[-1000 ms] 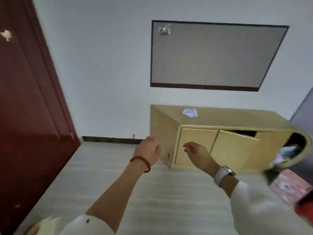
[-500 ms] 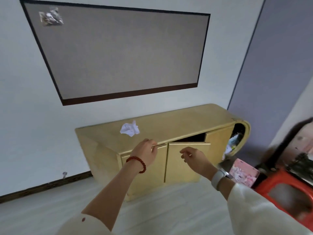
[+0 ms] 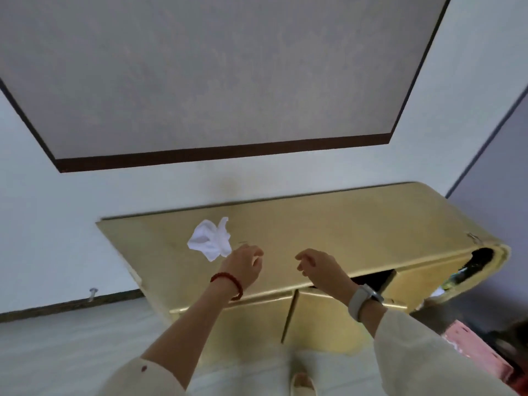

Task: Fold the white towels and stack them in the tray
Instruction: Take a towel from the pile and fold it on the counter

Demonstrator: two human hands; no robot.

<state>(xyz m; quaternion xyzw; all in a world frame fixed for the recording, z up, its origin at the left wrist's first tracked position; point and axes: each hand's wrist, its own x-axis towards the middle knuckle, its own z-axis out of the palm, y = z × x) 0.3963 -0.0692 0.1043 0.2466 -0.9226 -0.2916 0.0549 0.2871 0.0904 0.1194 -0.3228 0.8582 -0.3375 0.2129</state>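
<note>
One crumpled white towel (image 3: 210, 239) lies on the left part of the golden cabinet's top (image 3: 328, 227). My left hand (image 3: 245, 265), with a red bead bracelet at the wrist, hovers just right of the towel with loosely curled fingers that hold nothing. My right hand (image 3: 320, 267), a watch on its wrist, hangs over the cabinet's front edge, fingers loosely curled and holding nothing. No tray is in view.
The cabinet's right door (image 3: 380, 281) stands ajar and shows a dark inside. An open end compartment (image 3: 474, 267) at the far right holds some items. A pink box (image 3: 480, 352) sits on the floor at the lower right. A large framed grey panel (image 3: 214, 70) hangs on the wall.
The view has come closer to the cabinet and now looks down on its top. Both hands have risen from the door fronts to above the top, the left near the towel.
</note>
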